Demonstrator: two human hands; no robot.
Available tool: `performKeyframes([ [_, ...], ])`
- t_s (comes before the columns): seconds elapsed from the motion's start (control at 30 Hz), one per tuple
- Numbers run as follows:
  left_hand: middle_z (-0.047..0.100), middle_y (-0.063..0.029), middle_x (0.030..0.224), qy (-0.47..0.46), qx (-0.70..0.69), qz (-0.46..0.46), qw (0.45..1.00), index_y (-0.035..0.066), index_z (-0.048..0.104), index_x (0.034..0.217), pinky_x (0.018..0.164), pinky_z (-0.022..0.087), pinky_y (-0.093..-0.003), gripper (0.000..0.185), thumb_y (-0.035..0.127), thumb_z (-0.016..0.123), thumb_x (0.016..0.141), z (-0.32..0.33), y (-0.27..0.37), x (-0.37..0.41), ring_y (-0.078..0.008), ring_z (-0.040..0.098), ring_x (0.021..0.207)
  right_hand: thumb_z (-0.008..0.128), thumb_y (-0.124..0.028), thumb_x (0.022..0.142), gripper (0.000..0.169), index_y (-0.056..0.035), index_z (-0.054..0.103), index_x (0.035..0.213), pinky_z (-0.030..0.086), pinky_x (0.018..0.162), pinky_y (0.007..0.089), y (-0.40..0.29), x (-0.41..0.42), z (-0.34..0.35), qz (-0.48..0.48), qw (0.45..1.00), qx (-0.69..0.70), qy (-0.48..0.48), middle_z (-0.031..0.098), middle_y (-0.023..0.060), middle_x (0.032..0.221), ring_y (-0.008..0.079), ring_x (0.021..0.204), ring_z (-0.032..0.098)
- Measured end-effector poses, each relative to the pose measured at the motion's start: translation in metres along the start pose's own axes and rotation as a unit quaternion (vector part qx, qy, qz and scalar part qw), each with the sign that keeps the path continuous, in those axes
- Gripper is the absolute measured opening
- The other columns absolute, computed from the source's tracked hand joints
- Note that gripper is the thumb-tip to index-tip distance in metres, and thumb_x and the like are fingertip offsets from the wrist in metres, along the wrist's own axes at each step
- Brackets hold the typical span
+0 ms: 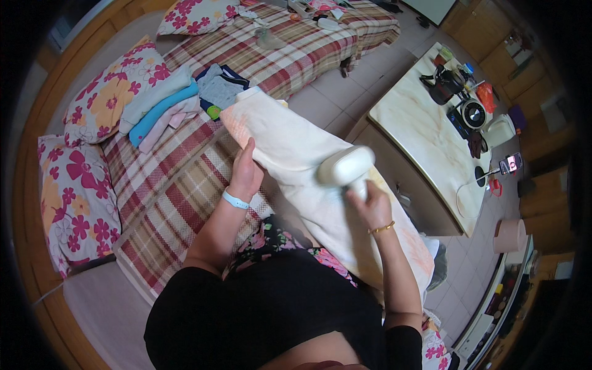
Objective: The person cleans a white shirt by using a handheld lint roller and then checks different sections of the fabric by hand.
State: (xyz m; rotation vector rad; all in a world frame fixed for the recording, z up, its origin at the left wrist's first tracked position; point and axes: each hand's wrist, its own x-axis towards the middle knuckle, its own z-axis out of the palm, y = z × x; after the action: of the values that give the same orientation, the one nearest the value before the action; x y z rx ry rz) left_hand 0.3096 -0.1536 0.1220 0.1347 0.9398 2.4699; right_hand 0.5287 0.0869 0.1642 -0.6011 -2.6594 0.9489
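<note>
A long white cloth with pale orange and yellow patches (296,138) stretches over the ironing surface before me, from upper left to lower right. My left hand (248,172) rests at its left edge, thumb up along the cloth; whether it pinches the edge I cannot tell. In my right hand (371,206) is the handle of a white handheld garment steamer (348,165), slightly blurred, its broad head over the middle of the cloth. Beyond the cloth's far left end lie a grey T-shirt (219,88) and a stack of folded clothes in white, blue and pink (159,113).
Flowered cushions (108,92) line the sofa with its plaid cover (305,55) at left and behind. On the right, a marble-topped table (407,120) carries a black kettle (445,85), bottles and a phone on a stand (510,163). A pink bin (509,236) stands on the tiled floor.
</note>
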Motion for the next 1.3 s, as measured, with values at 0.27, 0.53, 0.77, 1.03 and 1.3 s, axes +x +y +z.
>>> performKeyframes([
  [0.27,0.045,-0.016,0.151,0.042,-0.013,0.004,0.999,-0.003,0.034,0.149,0.116,0.035,-0.043,0.055,0.031,0.047,0.107,-0.015,0.013,0.022,-0.0301,0.045,0.137,0.077,-0.034,0.082,0.041,-0.0049,0.069,0.109,0.055,0.069,0.0442,-0.027,-0.045,-0.005,-0.169,0.981,-0.013,-0.097,0.069,0.0175,0.083,0.0369,0.074,0.067],
  [0.53,0.042,-0.0158,0.154,0.061,-0.019,-0.013,0.998,-0.001,0.031,0.152,0.118,0.033,-0.0444,0.057,0.033,0.043,0.108,-0.043,0.004,0.038,-0.0317,0.043,0.139,0.074,-0.034,0.087,0.038,-0.0021,0.067,0.107,0.056,0.071,0.0402,0.015,-0.054,-0.014,0.113,0.991,0.072,-0.022,0.071,0.0219,0.087,0.0344,0.073,0.069],
  [0.77,0.041,-0.0194,0.154,0.106,0.046,0.06,0.992,-0.002,0.029,0.152,0.119,0.031,-0.0467,0.057,0.032,0.041,0.108,-0.023,0.025,0.006,-0.0349,0.042,0.139,0.074,-0.034,0.086,0.036,-0.005,0.07,0.107,0.055,0.073,0.043,0.009,-0.092,-0.027,-0.018,0.998,0.019,-0.051,0.071,0.018,0.089,0.0358,0.078,0.069],
  [1.03,0.042,-0.0221,0.152,0.165,0.07,0.049,0.983,-0.003,0.029,0.151,0.116,0.036,-0.0481,0.056,0.032,0.037,0.109,-0.05,0.088,-0.006,-0.037,0.045,0.136,0.075,-0.039,0.084,0.041,-0.0067,0.071,0.108,0.054,0.077,0.0422,0.007,-0.141,-0.035,0.054,0.995,0.038,-0.077,0.071,0.0174,0.091,0.036,0.082,0.068],
  [1.3,0.045,-0.0196,0.15,0.241,0.355,0.223,0.875,-0.007,0.037,0.147,0.117,0.034,-0.0422,0.048,0.002,0.046,0.1,-0.099,0.005,0.01,-0.0329,0.044,0.137,0.075,-0.034,0.085,0.036,-0.0046,0.071,0.104,0.054,0.073,0.0428,0.002,-0.155,-0.019,0.161,0.986,0.03,-0.018,0.071,0.0198,0.09,0.0364,0.08,0.069],
])
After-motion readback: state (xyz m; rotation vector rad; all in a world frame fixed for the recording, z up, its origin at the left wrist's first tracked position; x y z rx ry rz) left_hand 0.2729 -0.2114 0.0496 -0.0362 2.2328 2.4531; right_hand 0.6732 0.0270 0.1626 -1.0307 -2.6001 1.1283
